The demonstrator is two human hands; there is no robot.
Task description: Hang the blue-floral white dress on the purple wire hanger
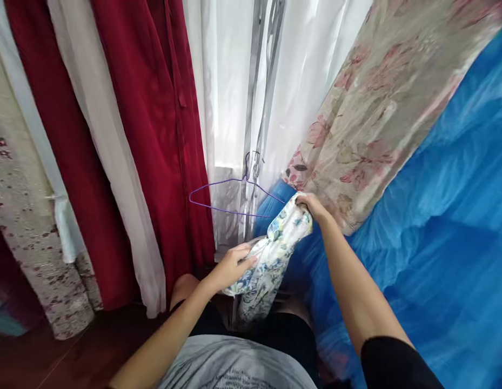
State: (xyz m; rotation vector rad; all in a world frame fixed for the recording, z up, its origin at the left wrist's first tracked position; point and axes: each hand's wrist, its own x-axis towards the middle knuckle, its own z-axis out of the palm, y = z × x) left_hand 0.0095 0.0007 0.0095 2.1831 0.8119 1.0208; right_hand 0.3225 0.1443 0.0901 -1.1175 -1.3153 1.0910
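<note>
A purple wire hanger hangs by its hook in front of the white curtain. Its right end goes into a white garment with blue and yellow flowers, which droops down between my knees. My right hand grips the garment's upper end at the hanger's right tip, fingers curled over the cloth. Lower and to the left, my left hand pinches another part of the same garment. The hanger's left side is bare of cloth.
Dark red curtains and pale ones hang on the left. A white sheer curtain and grey metal poles stand ahead. To the right are a beige floral cloth and a large blue tulle dress. Reddish-brown floor shows at lower left.
</note>
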